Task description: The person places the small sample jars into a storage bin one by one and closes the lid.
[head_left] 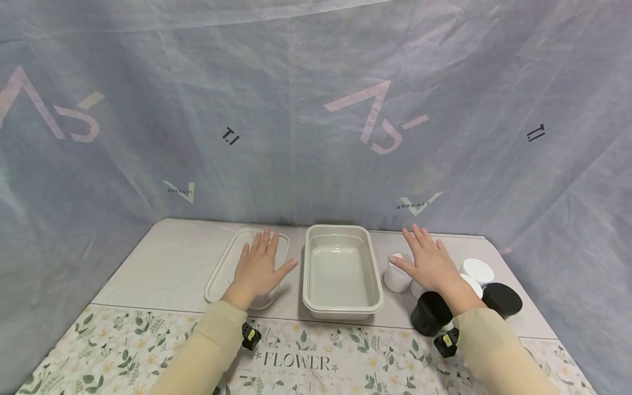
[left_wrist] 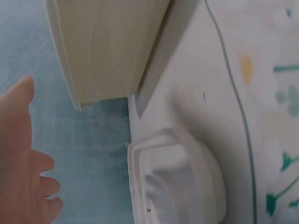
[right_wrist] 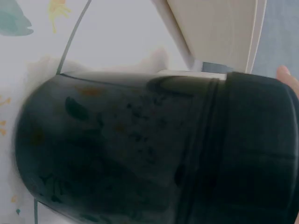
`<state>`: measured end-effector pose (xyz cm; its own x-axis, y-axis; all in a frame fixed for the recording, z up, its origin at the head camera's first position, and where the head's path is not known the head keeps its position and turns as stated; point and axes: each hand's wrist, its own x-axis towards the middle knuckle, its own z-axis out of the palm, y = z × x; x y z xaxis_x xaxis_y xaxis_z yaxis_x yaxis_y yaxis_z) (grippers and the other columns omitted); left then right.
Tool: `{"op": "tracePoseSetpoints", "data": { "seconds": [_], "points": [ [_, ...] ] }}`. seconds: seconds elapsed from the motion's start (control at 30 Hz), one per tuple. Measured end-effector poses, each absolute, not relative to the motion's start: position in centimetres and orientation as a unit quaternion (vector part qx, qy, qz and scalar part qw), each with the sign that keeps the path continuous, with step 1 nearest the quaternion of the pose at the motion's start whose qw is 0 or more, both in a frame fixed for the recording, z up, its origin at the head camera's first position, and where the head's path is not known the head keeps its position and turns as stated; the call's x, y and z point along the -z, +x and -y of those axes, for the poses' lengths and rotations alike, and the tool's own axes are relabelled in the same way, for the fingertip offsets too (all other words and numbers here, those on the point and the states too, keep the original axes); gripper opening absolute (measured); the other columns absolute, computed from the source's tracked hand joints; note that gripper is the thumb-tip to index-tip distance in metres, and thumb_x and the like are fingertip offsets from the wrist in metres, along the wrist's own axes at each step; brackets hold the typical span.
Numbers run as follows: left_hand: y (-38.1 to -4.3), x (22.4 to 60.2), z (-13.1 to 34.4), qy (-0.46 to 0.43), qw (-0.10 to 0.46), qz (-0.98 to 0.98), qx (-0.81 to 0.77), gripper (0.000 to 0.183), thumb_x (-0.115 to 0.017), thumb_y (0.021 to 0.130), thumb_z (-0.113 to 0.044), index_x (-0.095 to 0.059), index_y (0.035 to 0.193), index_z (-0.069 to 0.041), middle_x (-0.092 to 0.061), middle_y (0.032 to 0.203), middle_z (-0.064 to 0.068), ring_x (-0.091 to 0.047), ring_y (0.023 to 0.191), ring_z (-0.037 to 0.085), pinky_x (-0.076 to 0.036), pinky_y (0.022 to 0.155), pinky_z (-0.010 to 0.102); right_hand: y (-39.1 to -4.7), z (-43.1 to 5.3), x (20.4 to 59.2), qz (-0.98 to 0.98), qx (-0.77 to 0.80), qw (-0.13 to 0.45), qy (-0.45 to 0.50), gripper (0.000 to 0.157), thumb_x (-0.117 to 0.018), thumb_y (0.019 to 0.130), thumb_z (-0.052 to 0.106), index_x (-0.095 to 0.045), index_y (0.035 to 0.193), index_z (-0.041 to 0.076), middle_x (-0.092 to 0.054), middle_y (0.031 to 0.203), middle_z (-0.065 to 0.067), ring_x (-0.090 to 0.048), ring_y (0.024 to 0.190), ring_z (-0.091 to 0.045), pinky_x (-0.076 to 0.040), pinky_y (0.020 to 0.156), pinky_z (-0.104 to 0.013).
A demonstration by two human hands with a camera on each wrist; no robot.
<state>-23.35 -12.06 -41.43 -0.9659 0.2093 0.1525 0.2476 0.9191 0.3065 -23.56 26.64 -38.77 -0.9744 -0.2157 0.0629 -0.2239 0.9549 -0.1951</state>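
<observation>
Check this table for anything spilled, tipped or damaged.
Nothing stands out: the rectangular tub sits flat, the shallow tray lies beside it, and the front black jar stands upright; no spill shows.

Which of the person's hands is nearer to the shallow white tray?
Left. The left hand is above the shallow white tray; the right hand is beyond the deep container, over by the jars.
</observation>
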Motion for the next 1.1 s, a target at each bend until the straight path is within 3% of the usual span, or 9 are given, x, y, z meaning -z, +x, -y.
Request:
{"op": "tracePoseSetpoints", "data": {
  "seconds": [0.47,0.73,1.1],
  "points": [
    [-23.1,42.8,10.2,-0.114,0.044,0.974,0.191,0.086,-0.035,0.091,-0.067,-0.019,0.151,-0.006,-0.008,0.158,0.016,-0.010,0.145,0.037,-0.012,0.116,0.057,-23.2,-26.9,39.5,0.987,-0.112,0.009,0.112,0.091,-0.045,0.088,0.067,-0.022,0.150,0.003,-0.012,0.155,-0.026,-0.010,0.142,-0.044,-0.010,0.110,-0.066],
    [-23.1,43.5,9.2,-0.115,0.047,0.966,0.225,0.083,-0.035,0.092,-0.064,-0.024,0.149,-0.005,-0.017,0.156,0.018,-0.022,0.141,0.040,-0.021,0.113,0.058,-22.9,-26.9,39.9,0.986,-0.118,0.011,0.119,0.089,-0.049,0.088,0.063,-0.027,0.147,0.001,-0.017,0.153,-0.027,-0.017,0.140,-0.046,-0.017,0.109,-0.066],
    [-23.1,44.0,8.3,-0.107,0.047,0.936,0.332,0.069,-0.045,0.095,-0.049,-0.037,0.143,0.000,-0.039,0.146,0.021,-0.037,0.135,0.038,-0.032,0.109,0.054,-22.9,-27.0,40.5,0.982,-0.130,0.030,0.133,0.086,-0.056,0.085,0.061,-0.040,0.140,-0.003,-0.033,0.146,-0.029,-0.031,0.133,-0.048,-0.026,0.106,-0.064]
  ]
}}
